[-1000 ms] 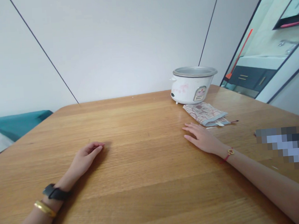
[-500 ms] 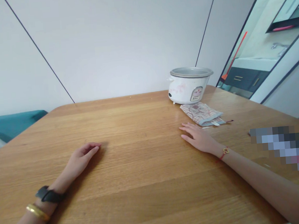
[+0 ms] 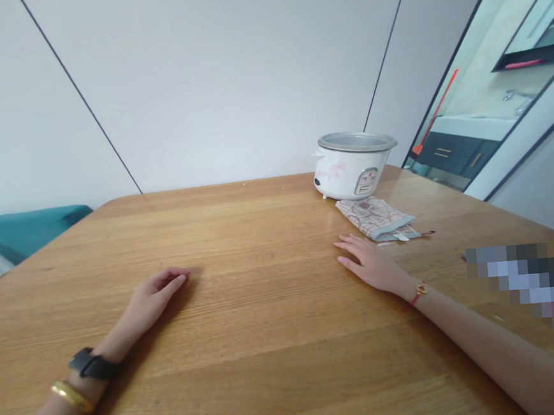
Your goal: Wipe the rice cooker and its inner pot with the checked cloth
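- Grip, right hand: lies flat on the bench, palm down, fingers spread and extended. Nothing held. Fingertips stop just short of the folded cloth; no contact that I can confirm.
- Grip, left hand: rests on its side on the bench, fingers loosely curled, nothing in it. Well apart from every object. Black band and gold bangle on that wrist.
- Folded cloth: patterned fabric with a pale blue edge, lying flat on the far right part of the bench, between the right hand and the rice cooker.
- Handling, judged: the cloth looks soft, light and limp; not fragile and not slippery. Pinched at one corner it would likely unfold and droop, so the folded near edge seems the better hold.
- Rice cooker: white body, metal rim, no lid in view; stands upright at the far edge, just behind the cloth.
- Blurred patch at right edge: contents cannot be told.
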`<state>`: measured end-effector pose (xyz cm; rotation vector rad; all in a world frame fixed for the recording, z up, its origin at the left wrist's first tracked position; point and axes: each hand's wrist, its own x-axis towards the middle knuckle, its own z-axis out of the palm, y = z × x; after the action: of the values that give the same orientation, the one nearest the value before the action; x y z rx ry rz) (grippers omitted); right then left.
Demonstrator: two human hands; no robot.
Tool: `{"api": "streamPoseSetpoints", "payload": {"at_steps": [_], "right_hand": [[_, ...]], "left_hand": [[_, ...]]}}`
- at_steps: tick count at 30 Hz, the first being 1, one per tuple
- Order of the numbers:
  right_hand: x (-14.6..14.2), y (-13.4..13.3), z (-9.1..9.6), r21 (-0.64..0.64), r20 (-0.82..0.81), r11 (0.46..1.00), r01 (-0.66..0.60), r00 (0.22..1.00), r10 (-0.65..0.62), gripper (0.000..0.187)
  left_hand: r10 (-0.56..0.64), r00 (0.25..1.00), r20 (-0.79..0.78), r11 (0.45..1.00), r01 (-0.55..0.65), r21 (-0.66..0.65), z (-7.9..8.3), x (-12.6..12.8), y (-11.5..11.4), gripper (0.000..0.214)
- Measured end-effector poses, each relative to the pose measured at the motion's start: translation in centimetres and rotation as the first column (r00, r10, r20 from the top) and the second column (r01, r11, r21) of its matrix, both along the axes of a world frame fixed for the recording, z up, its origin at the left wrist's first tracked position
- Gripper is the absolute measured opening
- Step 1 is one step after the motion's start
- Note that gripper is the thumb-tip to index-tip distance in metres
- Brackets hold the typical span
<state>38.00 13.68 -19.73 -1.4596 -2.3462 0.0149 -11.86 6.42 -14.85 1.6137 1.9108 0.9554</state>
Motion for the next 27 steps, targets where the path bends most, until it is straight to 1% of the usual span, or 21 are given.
{"api": "streamPoseSetpoints", "payload": {"at_steps": [5, 13, 22, 27], "right_hand": [[0.0, -0.02, 0.08, 0.003, -0.011, 1.0, -0.011, 1.0, 0.011, 0.048], [-0.21, -0.15, 0.32, -0.005, -0.011, 1.0, -0.009, 1.0, 0.009, 0.048], [-0.03, 0.01, -0.01, 0.024, -0.013, 1.0, -0.017, 1.0, 0.017, 0.047], [0.29, 0.21, -0.35, 0.011, -0.015, 1.0, -0.02, 1.0, 0.021, 0.049]], "left_hand": [[-0.014, 1.0, 0.013, 1.0, 0.014, 0.009, 0.07, 0.08, -0.03, 0.06], [-0.011, 1.0, 0.006, 1.0, 0.011, 0.004, 0.45, 0.46, -0.27, 0.056], [-0.038, 0.999, 0.028, 0.999, 0.037, 0.02, -0.13, 0.06, -0.07, 0.054], [-0.025, 0.999, 0.03, 0.999, 0.024, 0.027, 0.1, 0.39, -0.25, 0.053]]}}
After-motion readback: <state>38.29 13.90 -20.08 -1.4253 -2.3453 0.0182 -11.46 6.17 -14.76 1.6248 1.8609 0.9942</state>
